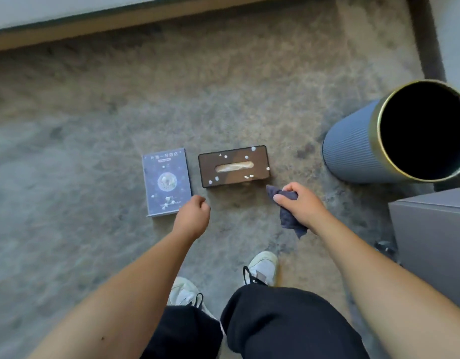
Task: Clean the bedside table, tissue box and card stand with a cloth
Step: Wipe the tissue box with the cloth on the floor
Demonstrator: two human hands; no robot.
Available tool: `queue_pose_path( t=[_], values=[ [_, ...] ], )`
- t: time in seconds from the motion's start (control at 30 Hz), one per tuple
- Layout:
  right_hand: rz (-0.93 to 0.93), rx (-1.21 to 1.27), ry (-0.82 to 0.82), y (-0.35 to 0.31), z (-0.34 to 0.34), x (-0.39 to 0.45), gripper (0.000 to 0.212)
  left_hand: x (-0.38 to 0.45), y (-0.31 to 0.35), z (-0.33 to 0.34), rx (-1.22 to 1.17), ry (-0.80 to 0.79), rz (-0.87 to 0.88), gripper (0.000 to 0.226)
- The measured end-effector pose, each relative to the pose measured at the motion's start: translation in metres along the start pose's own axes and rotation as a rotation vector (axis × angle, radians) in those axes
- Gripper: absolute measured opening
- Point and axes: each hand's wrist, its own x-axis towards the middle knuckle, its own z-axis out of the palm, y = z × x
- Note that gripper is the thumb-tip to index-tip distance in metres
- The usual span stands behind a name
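A brown tissue box (234,166) lies on the carpet, its top dotted with small white scraps. Left of it lies a blue card stand (167,181) with a printed round picture, also speckled with white bits. My right hand (301,206) hovers just below the box's right end, shut on a dark blue cloth (288,212) that hangs down from the fist. Between the card stand and the box, near their front edges, my left hand (193,216) is curled into a loose fist with nothing in it. A grey bedside table (436,239) shows at the right edge.
A ribbed blue-grey bin (353,151) with a gold rim stands at the right, close to the tissue box. A wooden bed base (120,24) runs along the top. My white shoes (262,268) and black trousers are below the hands on the mottled carpet.
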Motion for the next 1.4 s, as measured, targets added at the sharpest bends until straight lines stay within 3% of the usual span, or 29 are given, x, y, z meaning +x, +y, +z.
queue_pose_path(
  t=[0.17,0.3,0.57,0.77,0.83,0.9,1.0,1.1,1.2,1.4],
  values=[
    [-0.077,-0.013,0.119,-0.002,0.017,0.084,0.016,0.086,-0.015,0.02,-0.272,0.115,-0.047,0.053],
    [-0.064,0.073,0.203,0.004,0.026,0.134,0.025,0.134,-0.015,0.034,-0.429,0.125,-0.052,0.062],
    [-0.024,0.251,0.119,0.014,0.05,0.189,0.01,0.172,-0.005,0.056,-0.767,0.083,-0.034,0.07],
    [0.015,0.272,0.103,0.009,0.046,0.187,0.01,0.168,-0.012,0.047,-0.865,0.047,-0.007,0.053],
    [0.021,0.17,0.085,0.004,0.039,0.188,0.014,0.171,-0.019,0.045,-0.881,0.0,0.014,0.05],
    [-0.047,-0.163,0.145,-0.005,0.03,0.19,0.021,0.174,-0.024,0.044,-0.909,-0.042,0.028,0.057],
    [-0.316,-0.594,0.284,-0.032,0.032,0.182,0.027,0.174,-0.026,0.042,-0.981,-0.103,0.009,0.065],
    [-0.601,-0.692,0.257,-0.065,0.063,0.167,0.032,0.168,-0.026,0.043,-1.036,-0.182,0.013,0.057],
    [-0.768,-0.887,0.228,-0.088,0.105,0.157,0.038,0.163,-0.027,0.043,-1.068,-0.248,0.055,0.039],
    [-0.815,-1.066,0.234,-0.082,0.135,0.166,0.035,0.163,-0.031,0.045,-1.061,-0.319,0.1,0.034]
  ],
)
